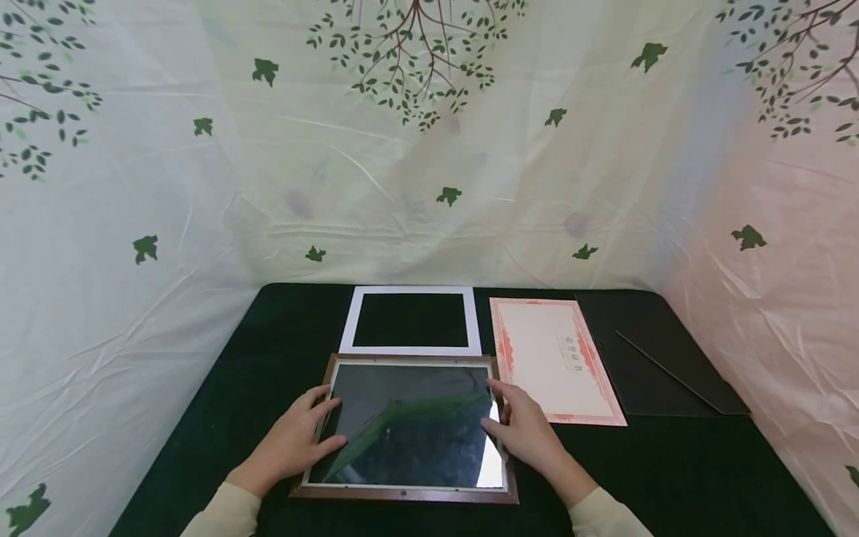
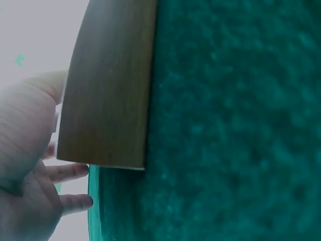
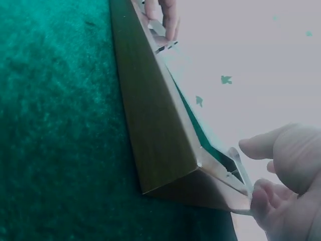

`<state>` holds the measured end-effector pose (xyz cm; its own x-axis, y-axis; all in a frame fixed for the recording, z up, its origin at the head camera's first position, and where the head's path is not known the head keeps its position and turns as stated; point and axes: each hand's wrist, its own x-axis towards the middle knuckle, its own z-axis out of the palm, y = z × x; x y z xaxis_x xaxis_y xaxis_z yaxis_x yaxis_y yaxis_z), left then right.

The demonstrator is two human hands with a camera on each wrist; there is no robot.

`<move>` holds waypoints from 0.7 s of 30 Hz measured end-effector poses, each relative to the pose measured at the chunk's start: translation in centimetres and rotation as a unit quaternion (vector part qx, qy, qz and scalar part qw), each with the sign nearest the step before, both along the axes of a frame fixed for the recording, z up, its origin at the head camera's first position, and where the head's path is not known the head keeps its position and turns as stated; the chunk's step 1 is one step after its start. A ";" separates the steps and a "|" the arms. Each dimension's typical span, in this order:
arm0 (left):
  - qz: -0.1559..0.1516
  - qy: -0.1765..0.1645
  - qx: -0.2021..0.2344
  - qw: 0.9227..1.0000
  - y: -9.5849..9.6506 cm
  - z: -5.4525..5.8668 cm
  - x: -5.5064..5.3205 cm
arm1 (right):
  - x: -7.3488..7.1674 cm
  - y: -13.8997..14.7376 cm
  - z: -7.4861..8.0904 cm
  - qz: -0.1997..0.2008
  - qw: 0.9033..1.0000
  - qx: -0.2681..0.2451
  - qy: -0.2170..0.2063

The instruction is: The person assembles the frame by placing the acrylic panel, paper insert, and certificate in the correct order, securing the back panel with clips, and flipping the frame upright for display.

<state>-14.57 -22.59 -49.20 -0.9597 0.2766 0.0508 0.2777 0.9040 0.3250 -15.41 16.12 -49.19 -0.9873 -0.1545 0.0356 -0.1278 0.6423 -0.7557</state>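
Lying flat on the green-covered desk (image 1: 221,440), close in front of the person and between both hands: a brown wooden frame (image 1: 403,494), with a dark, glossy pane (image 1: 416,432) inside the pale inner edge. In the pane, a green streak and, toward the near right corner, a bright white patch. At the left side, the left hand's grip (image 1: 295,434), thumb and fingers spread well apart, thumb tip over the pane, fingertips along the edge. At the right side, the right hand's grip (image 1: 530,425), likewise loosely spread, index fingertip near the pane's far right corner, thumb tip over the glossy surface. Cannot tell how firm the touch. In the right wrist view, some fingers slightly bent beside the frame's corner, thumb apart from them. Just beyond the frame, a white rectangular mat (image 1: 352,321). To the right, a pink-bordered paper sheet (image 1: 543,358), then a black board (image 1: 637,380) crossed by a thin pale strip (image 1: 667,371). Behind and around, pale fabric (image 1: 416,171) printed with leafy branches
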 end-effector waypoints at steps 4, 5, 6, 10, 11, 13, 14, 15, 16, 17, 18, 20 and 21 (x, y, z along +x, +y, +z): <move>0.002 -0.003 -0.015 1.000 0.3 0.1 -0.1 | 0.1 -0.2 0.0 -0.010 0.998 0.063 0.024; 0.003 -0.005 -0.018 1.000 0.3 0.2 -0.1 | 0.1 -0.2 -0.1 -0.009 0.997 0.069 0.024; 0.004 -0.008 -0.022 1.000 0.4 0.3 -0.2 | 0.1 -0.2 -0.1 -0.009 0.997 0.072 0.023; 0.010 -0.016 -0.019 1.000 0.8 0.4 -0.1 | 0.2 -0.2 -0.4 -0.008 0.997 0.079 0.021; 0.011 -0.017 -0.016 1.000 0.9 0.4 0.0 | 0.2 -0.2 -0.5 -0.008 0.996 0.083 0.021; 0.011 -0.015 -0.014 1.000 1.0 0.5 0.1 | 0.3 -0.3 -0.5 -0.008 0.996 0.086 0.022; 0.012 -0.014 -0.013 1.000 1.1 0.5 0.1 | 0.3 -0.3 -0.6 -0.008 0.996 0.087 0.023; 0.013 -0.013 -0.012 1.000 1.1 0.5 0.2 | 0.3 -0.4 -0.6 -0.008 0.996 0.088 0.024; 0.015 -0.012 -0.010 1.000 1.1 0.5 0.2 | 0.4 -0.4 -0.6 -0.007 0.996 0.088 0.024; 0.016 -0.013 -0.007 1.000 1.2 0.5 0.3 | 0.4 -0.4 -0.6 -0.008 0.996 0.088 0.025; 0.019 -0.016 -0.004 1.000 1.2 0.5 0.3 | 0.5 -0.4 -0.7 -0.008 0.996 0.087 0.026; 0.024 -0.022 0.001 0.999 1.4 0.5 0.4 | 0.6 -0.3 -0.8 -0.008 0.996 0.082 0.028; 0.027 -0.026 0.002 0.999 1.4 0.5 0.4 | 0.6 -0.2 -0.8 -0.009 0.996 0.080 0.029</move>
<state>-14.18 -21.19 -48.70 -0.9746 0.2238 0.0009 0.2106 0.9161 0.3412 -14.83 15.89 -50.02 -0.9869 -0.1458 0.0692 -0.1563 0.7571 -0.6344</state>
